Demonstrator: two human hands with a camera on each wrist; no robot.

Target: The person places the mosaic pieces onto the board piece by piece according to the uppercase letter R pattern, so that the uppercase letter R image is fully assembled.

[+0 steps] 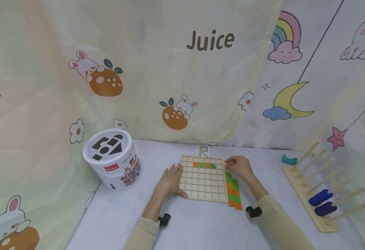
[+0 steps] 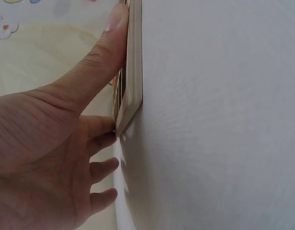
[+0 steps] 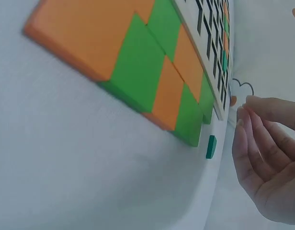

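Observation:
A wooden grid board lies flat on the table. Near its far edge, a short row of orange and green tiles fills several cells, with a dark green piece at the right end. My left hand rests against the board's left side, fingers spread. In the left wrist view its thumb presses along the board's edge. Beside the far right corner is my right hand, its thumb and fingertips close together with nothing visible between them. A small dark green piece lies on the table near those fingers.
Orange and green tiles lie in rows along the board's right side. A white lidded tub stands at the left. At the right is a wooden rack with pegs, bearing blue pieces; a teal piece lies behind it.

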